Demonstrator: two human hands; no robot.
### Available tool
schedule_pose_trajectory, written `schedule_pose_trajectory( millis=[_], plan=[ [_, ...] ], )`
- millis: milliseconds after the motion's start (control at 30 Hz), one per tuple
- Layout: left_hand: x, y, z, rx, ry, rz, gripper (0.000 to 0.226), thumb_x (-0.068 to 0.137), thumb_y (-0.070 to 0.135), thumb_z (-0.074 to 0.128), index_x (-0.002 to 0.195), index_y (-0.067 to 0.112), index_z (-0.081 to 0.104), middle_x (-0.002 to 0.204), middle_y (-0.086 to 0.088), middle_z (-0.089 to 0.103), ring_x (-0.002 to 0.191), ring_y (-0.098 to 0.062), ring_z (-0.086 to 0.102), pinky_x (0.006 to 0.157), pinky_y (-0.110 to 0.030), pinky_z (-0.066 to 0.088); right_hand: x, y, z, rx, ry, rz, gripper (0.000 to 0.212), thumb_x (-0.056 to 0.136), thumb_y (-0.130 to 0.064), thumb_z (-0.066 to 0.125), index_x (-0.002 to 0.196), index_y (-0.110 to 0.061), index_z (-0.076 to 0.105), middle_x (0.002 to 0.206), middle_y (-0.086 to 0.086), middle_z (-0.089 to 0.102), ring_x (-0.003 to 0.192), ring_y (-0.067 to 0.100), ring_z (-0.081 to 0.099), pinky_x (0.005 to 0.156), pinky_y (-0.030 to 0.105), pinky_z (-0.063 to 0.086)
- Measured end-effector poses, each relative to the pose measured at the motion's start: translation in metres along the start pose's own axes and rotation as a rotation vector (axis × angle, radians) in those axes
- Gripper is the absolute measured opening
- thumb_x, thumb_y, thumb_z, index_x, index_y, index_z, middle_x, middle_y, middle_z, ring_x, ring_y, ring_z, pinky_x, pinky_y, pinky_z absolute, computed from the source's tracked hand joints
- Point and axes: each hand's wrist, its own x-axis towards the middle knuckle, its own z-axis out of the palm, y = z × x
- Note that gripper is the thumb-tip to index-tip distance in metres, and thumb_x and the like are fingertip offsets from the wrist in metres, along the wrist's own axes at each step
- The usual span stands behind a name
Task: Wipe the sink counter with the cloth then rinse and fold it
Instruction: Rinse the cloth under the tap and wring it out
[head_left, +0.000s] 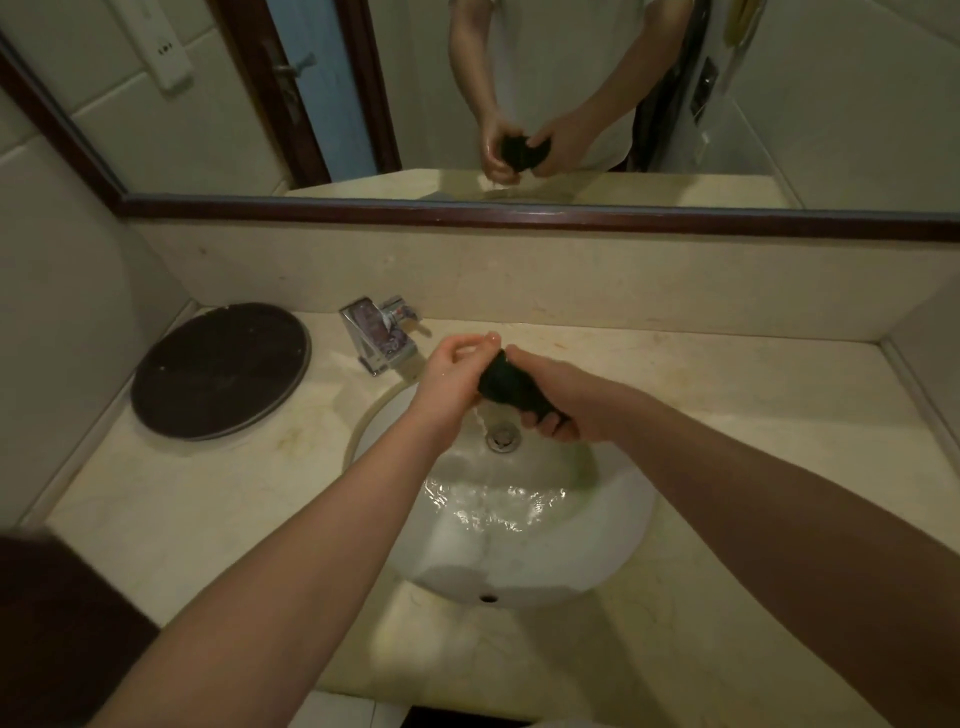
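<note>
A dark green cloth is bunched into a tight twisted wad above the white sink basin. My left hand grips its far end and my right hand grips its near end. A thin stream of water runs from the cloth down toward the drain. Water pools and ripples in the basin. The beige marble counter surrounds the sink and looks wet near the tap.
A chrome faucet stands behind the basin to the left. A round dark tray lies on the counter's left part. A mirror on the wall reflects my hands and the cloth. A dark object fills the lower left corner.
</note>
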Motion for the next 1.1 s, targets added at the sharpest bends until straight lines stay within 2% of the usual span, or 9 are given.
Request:
schedule_pose_trajectory(
  millis=[100, 200, 400, 500, 567, 633, 933, 1033, 1100],
  plan=[
    [-0.016, 0.003, -0.018, 0.457, -0.082, 0.462, 0.056, 0.081, 0.029, 0.071, 0.131, 0.023, 0.047, 0.130, 0.002, 0.050, 0.118, -0.013, 0.052, 0.098, -0.026, 0.046, -0.014, -0.010, -0.006, 0.188, -0.178, 0.110, 0.065, 0.088, -0.072, 0.025, 0.073, -0.016, 0.054, 0.054, -0.004, 0.042, 0.034, 0.006, 0.028, 0.034, 0.012, 0.020],
    [-0.026, 0.008, -0.028, 0.990, -0.150, 0.940, 0.074, 0.074, 0.026, 0.074, 0.139, 0.014, 0.041, 0.144, -0.008, 0.039, 0.131, -0.021, 0.039, 0.104, -0.030, 0.039, -0.021, -0.019, -0.005, 0.200, -0.269, 0.184, 0.060, 0.091, -0.064, 0.024, 0.068, -0.016, 0.050, 0.053, -0.003, 0.039, 0.032, 0.005, 0.026, 0.031, 0.011, 0.018],
    [-0.024, 0.031, -0.035, 1.354, -0.206, 1.275, 0.070, 0.080, 0.025, 0.065, 0.143, 0.010, 0.039, 0.142, -0.019, 0.036, 0.128, -0.035, 0.038, 0.104, -0.044, 0.039, -0.034, -0.031, -0.006, 0.198, -0.404, 0.135, 0.042, 0.088, -0.042, 0.031, 0.056, -0.019, 0.046, 0.048, -0.007, 0.035, 0.032, 0.004, 0.024, 0.038, 0.010, 0.009],
    [-0.026, 0.042, -0.033, 1.325, -0.109, 1.234, 0.049, 0.097, 0.039, 0.040, 0.140, 0.016, 0.041, 0.133, -0.017, 0.051, 0.117, -0.032, 0.050, 0.093, -0.041, 0.044, -0.041, -0.035, 0.005, 0.181, -0.530, 0.118, 0.047, 0.090, -0.048, 0.027, 0.056, -0.020, 0.044, 0.047, -0.008, 0.034, 0.034, 0.004, 0.021, 0.040, 0.014, 0.007],
    [-0.025, 0.048, -0.032, 1.335, -0.091, 1.311, 0.045, 0.091, 0.023, 0.050, 0.134, 0.011, 0.041, 0.119, -0.019, 0.061, 0.101, -0.033, 0.059, 0.075, -0.039, 0.051, -0.045, -0.041, 0.012, 0.155, -0.522, 0.106, 0.045, 0.090, -0.043, 0.026, 0.055, -0.020, 0.043, 0.046, -0.008, 0.033, 0.033, 0.005, 0.020, 0.041, 0.013, 0.006],
    [-0.020, 0.049, -0.032, 1.376, -0.043, 1.350, 0.041, 0.083, 0.011, 0.054, 0.123, 0.003, 0.051, 0.110, -0.020, 0.066, 0.093, -0.035, 0.064, 0.065, -0.040, 0.053, -0.047, -0.046, 0.015, 0.094, -0.422, 0.111, 0.040, 0.087, -0.039, 0.027, 0.055, -0.021, 0.043, 0.047, -0.008, 0.032, 0.033, 0.004, 0.019, 0.042, 0.013, 0.005],
    [-0.023, 0.056, -0.017, 1.681, -0.038, 0.761, 0.015, 0.088, 0.009, 0.052, 0.102, 0.009, 0.056, 0.087, -0.014, 0.065, 0.080, -0.036, 0.063, 0.065, -0.040, 0.048, -0.037, -0.047, 0.024, -0.197, 0.120, 0.007, 0.029, 0.084, -0.030, 0.037, 0.057, -0.020, 0.044, 0.049, -0.004, 0.038, 0.039, 0.011, 0.026, 0.043, 0.018, 0.015],
    [-0.024, 0.061, -0.014, 1.699, -0.082, 0.609, 0.010, 0.083, 0.014, 0.058, 0.093, 0.015, 0.060, 0.074, -0.004, 0.056, 0.075, -0.034, 0.058, 0.061, -0.035, 0.041, -0.032, -0.041, 0.032, -0.347, 0.300, -0.220, 0.032, 0.096, -0.025, 0.033, 0.072, -0.012, 0.051, 0.059, 0.008, 0.049, 0.044, 0.020, 0.040, 0.045, 0.023, 0.025],
    [-0.021, 0.061, -0.013, 1.680, -0.125, 0.523, 0.010, 0.080, 0.015, 0.056, 0.073, 0.016, 0.050, 0.063, 0.000, 0.046, 0.061, -0.027, 0.050, 0.056, -0.033, 0.039, -0.021, -0.033, 0.033, -0.599, 0.428, -0.404, 0.026, 0.099, -0.020, 0.034, 0.097, -0.002, 0.053, 0.083, 0.022, 0.061, 0.068, 0.033, 0.057, 0.054, 0.034, 0.034]
  ],
)
